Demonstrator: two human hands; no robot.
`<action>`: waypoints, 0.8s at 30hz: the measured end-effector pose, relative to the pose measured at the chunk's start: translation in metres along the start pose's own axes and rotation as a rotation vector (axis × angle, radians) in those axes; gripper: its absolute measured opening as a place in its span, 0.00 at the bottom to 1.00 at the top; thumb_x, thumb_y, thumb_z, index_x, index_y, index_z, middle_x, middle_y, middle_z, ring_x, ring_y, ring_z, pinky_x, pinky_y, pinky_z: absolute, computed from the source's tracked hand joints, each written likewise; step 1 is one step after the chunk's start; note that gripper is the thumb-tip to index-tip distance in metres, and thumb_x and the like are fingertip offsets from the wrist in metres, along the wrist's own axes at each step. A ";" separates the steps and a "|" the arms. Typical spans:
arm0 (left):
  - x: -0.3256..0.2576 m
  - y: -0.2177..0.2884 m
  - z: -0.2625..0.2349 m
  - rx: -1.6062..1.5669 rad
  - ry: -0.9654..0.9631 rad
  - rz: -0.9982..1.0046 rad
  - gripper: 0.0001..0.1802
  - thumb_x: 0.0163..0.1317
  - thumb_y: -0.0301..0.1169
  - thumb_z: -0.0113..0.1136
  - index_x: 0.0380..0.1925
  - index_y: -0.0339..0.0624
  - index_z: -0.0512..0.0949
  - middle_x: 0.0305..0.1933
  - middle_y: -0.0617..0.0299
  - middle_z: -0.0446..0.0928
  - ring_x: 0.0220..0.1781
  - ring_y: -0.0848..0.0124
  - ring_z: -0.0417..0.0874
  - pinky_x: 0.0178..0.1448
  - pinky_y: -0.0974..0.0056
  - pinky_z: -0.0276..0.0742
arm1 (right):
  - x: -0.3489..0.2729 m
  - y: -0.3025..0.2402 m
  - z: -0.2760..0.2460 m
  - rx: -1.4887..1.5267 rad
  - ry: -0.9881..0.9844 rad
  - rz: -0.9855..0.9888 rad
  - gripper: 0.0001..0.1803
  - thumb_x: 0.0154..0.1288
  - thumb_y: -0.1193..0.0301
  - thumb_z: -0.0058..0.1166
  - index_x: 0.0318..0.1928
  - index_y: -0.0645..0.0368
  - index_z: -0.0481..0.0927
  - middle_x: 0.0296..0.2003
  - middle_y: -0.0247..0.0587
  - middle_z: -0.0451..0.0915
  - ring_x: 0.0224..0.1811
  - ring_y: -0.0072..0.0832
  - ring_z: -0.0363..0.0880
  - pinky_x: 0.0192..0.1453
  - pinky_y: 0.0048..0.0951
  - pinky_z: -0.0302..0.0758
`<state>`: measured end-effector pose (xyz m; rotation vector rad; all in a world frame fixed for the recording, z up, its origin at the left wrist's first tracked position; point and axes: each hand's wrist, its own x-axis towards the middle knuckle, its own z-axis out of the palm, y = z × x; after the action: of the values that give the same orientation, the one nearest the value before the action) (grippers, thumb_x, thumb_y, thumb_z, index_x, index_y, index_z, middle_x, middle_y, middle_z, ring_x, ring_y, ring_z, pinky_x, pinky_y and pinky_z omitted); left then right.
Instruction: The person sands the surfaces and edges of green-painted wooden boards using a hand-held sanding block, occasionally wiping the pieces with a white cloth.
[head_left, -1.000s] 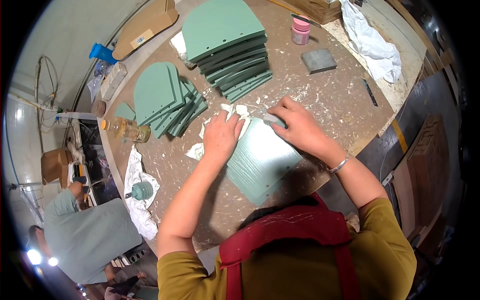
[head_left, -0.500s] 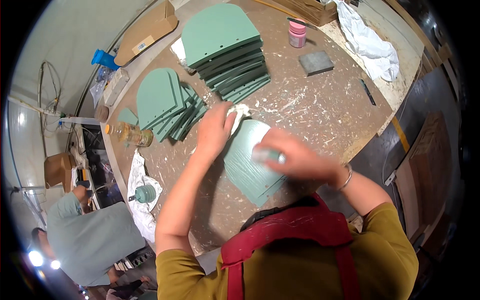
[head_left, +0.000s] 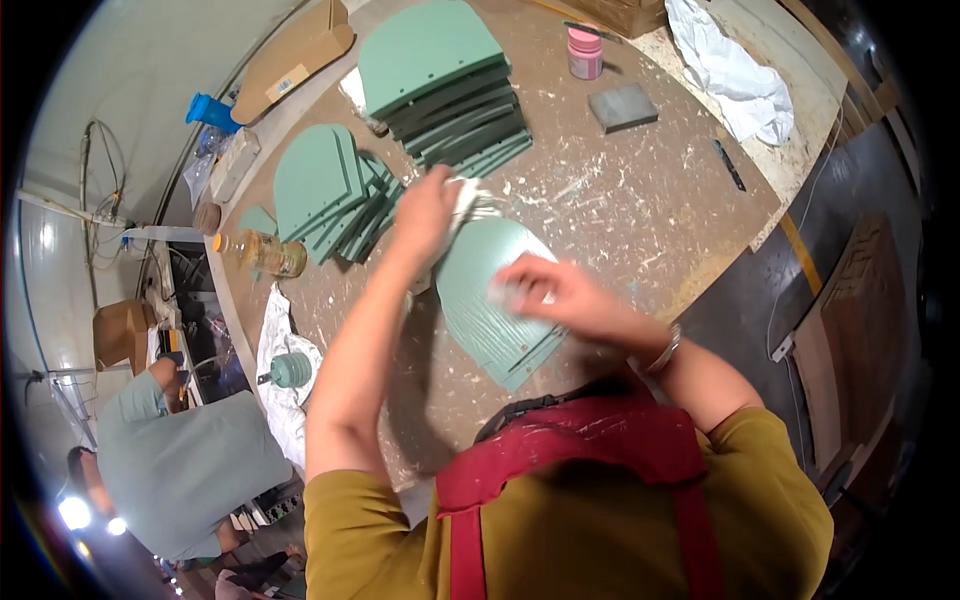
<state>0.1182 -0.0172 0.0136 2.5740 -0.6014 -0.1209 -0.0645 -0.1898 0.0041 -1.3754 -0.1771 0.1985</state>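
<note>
Two or more green painted panels (head_left: pixel 492 300), each with a rounded end, lie overlapped on the table in front of me; the top one shows glossy streaks. My right hand (head_left: pixel 568 297) is over the top panel, fingers bent around a small pale pad (head_left: pixel 508 296), which motion blurs. Just beyond the panel's rounded end, my left hand (head_left: pixel 426 215) is closed on a bunched white cloth (head_left: pixel 472 200); its fingertips are partly hidden.
A tall stack of green panels (head_left: pixel 435 60) stands at the back, a fanned pile (head_left: pixel 318 185) left of it. Around them are a bottle (head_left: pixel 262 253), a pink jar (head_left: pixel 585 52), a grey block (head_left: pixel 623 107) and a dark knife-like tool (head_left: pixel 729 165). Another person (head_left: pixel 190 470) works at far left.
My right hand has moved left across the top panel with the pad. My left hand has shifted slightly away from me, with the cloth beside its fingers. The whole view has shifted a little.
</note>
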 end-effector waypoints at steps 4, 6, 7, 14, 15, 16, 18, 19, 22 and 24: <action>-0.077 0.004 -0.043 -0.279 -0.011 -0.111 0.15 0.70 0.36 0.58 0.50 0.38 0.80 0.42 0.45 0.84 0.44 0.54 0.86 0.50 0.57 0.78 | 0.002 -0.042 -0.078 0.321 0.400 -0.039 0.19 0.73 0.65 0.56 0.60 0.59 0.77 0.49 0.31 0.82 0.45 0.17 0.78 0.48 0.23 0.76; -0.110 0.029 -0.040 -0.410 -0.041 -0.089 0.14 0.69 0.34 0.60 0.49 0.38 0.80 0.43 0.45 0.83 0.44 0.56 0.86 0.49 0.59 0.79 | 0.010 -0.047 -0.096 0.331 0.422 -0.086 0.19 0.74 0.64 0.55 0.60 0.59 0.77 0.49 0.31 0.82 0.46 0.17 0.77 0.48 0.22 0.75; -0.125 0.043 -0.033 -0.442 -0.044 -0.087 0.14 0.69 0.33 0.60 0.49 0.38 0.80 0.45 0.46 0.83 0.45 0.55 0.86 0.49 0.60 0.79 | 0.019 -0.048 -0.094 0.325 0.367 -0.055 0.19 0.74 0.64 0.56 0.60 0.58 0.78 0.49 0.30 0.82 0.47 0.17 0.77 0.49 0.22 0.75; -0.165 0.100 0.071 0.235 0.055 0.413 0.32 0.64 0.36 0.60 0.68 0.38 0.68 0.70 0.48 0.70 0.72 0.52 0.69 0.73 0.41 0.63 | 0.079 -0.022 -0.032 0.274 -0.077 0.199 0.15 0.72 0.64 0.58 0.56 0.54 0.80 0.45 0.25 0.81 0.46 0.15 0.76 0.46 0.21 0.73; -0.164 0.096 0.073 0.246 0.064 0.399 0.32 0.64 0.36 0.60 0.68 0.38 0.68 0.70 0.48 0.70 0.72 0.52 0.69 0.73 0.41 0.63 | 0.083 -0.015 -0.027 0.304 -0.143 0.218 0.14 0.73 0.65 0.57 0.55 0.54 0.80 0.45 0.25 0.82 0.45 0.15 0.76 0.46 0.21 0.73; -0.162 0.093 0.076 0.266 0.047 0.446 0.30 0.65 0.33 0.56 0.67 0.37 0.68 0.71 0.48 0.69 0.72 0.52 0.70 0.73 0.41 0.63 | 0.084 -0.009 -0.026 0.265 -0.109 0.244 0.14 0.73 0.66 0.57 0.55 0.54 0.80 0.45 0.26 0.82 0.45 0.15 0.77 0.46 0.21 0.74; -0.163 0.094 0.075 0.226 0.021 0.500 0.28 0.66 0.26 0.47 0.68 0.35 0.68 0.72 0.47 0.68 0.73 0.50 0.69 0.74 0.42 0.63 | 0.086 -0.002 -0.025 0.282 -0.032 0.256 0.13 0.73 0.67 0.57 0.55 0.55 0.80 0.45 0.28 0.82 0.45 0.16 0.78 0.46 0.22 0.76; -0.165 0.095 0.072 0.230 0.001 0.515 0.28 0.65 0.26 0.48 0.67 0.34 0.67 0.73 0.47 0.67 0.74 0.49 0.68 0.74 0.43 0.63 | 0.087 -0.001 -0.025 0.338 0.012 0.244 0.13 0.73 0.67 0.57 0.54 0.56 0.80 0.45 0.30 0.82 0.46 0.17 0.78 0.46 0.22 0.77; -0.181 0.095 0.071 0.203 -0.024 0.536 0.29 0.65 0.27 0.49 0.67 0.33 0.66 0.76 0.48 0.63 0.75 0.50 0.66 0.75 0.45 0.64 | 0.091 0.009 -0.030 0.293 -0.023 0.230 0.14 0.73 0.66 0.57 0.54 0.58 0.80 0.46 0.31 0.81 0.45 0.19 0.79 0.46 0.22 0.79; -0.206 0.091 0.067 0.098 -0.006 0.524 0.25 0.64 0.26 0.49 0.62 0.36 0.72 0.72 0.49 0.69 0.71 0.52 0.72 0.73 0.47 0.65 | 0.095 0.013 -0.030 0.252 -0.055 0.227 0.14 0.73 0.65 0.57 0.53 0.58 0.80 0.46 0.31 0.81 0.45 0.19 0.79 0.47 0.22 0.80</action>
<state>-0.1154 -0.0285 -0.0064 2.4138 -1.2839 0.0800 0.0347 -0.1927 -0.0135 -1.1374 -0.0390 0.4340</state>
